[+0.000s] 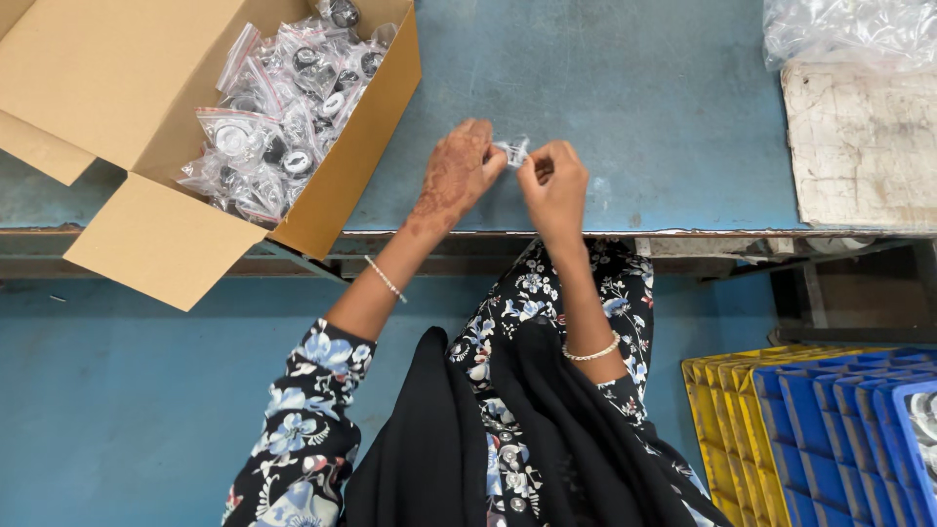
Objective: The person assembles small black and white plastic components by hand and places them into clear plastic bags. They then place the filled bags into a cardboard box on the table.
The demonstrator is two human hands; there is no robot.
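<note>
1. Small clear plastic pouch [513,149] sits pinched between both hands, just above the blue worktable [625,107], a little in from its near edge
2. Left hand [457,176], patterned with henna on its back, grips the pouch's left side with thumb and fingertips closed on it
3. Right hand [554,185] pinches the pouch's right side, fingers curled in; what the pouch holds is too small to tell
4. Both wrists wear thin bracelets, and both sleeves are dark with a pale floral print
5. Open cardboard box [337,176] rests on the table's left part, well apart from the hands, its flaps spread outward and one flap hanging over the near edge
6. Inside the box lies a heap of sealed clear pouches [278,117], each with a round black and silver part
7. At the far right corner lies a crumpled clear plastic bag [849,29], with a worn whitish board [859,141] just near of it
8. Stacked blue and yellow plastic crates [810,439] stand on the floor at the near right
</note>
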